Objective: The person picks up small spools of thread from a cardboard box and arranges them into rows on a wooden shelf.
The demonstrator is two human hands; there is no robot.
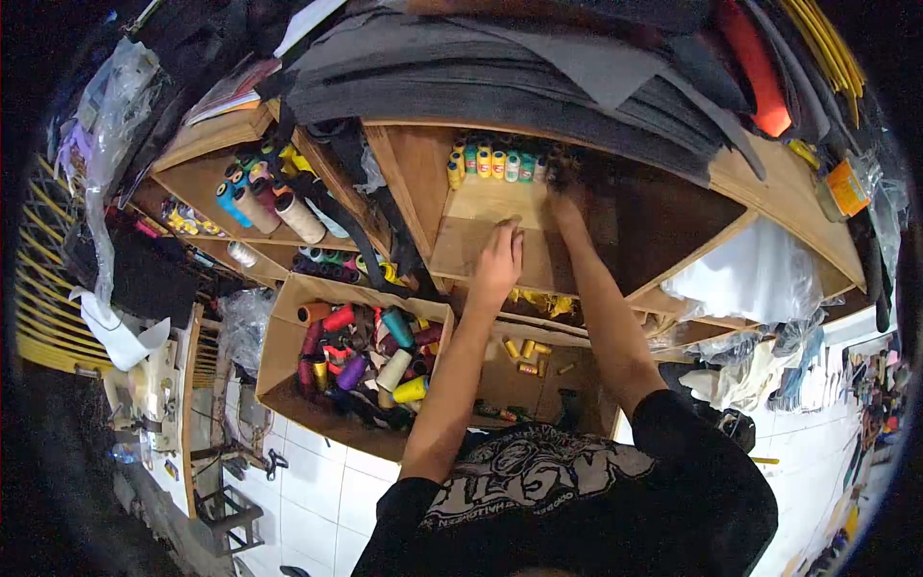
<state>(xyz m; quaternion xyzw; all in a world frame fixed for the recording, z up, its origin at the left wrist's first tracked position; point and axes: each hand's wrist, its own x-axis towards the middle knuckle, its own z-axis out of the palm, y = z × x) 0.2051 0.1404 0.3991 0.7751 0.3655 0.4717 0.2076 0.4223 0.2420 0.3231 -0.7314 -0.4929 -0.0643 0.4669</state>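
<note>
A row of small thread spools [498, 164] in yellow, green and white stands upright at the back of a wooden shelf compartment [486, 204]. My right hand [565, 194] reaches in at the right end of this row. Its fingers are lost in shadow, and I cannot tell what they hold. Lower and to the left, my left hand [499, 258] rests at the front of the shelf board, with its fingers stretched toward the back and nothing visible in them.
Below left, a cardboard box [279, 370] holds large colored thread cones. Several small yellow spools [528, 352] lie in another box [601, 413] under my arms. More cones [298, 216] fill the left compartment. Dark folded fabric [433, 82] covers the shelf top.
</note>
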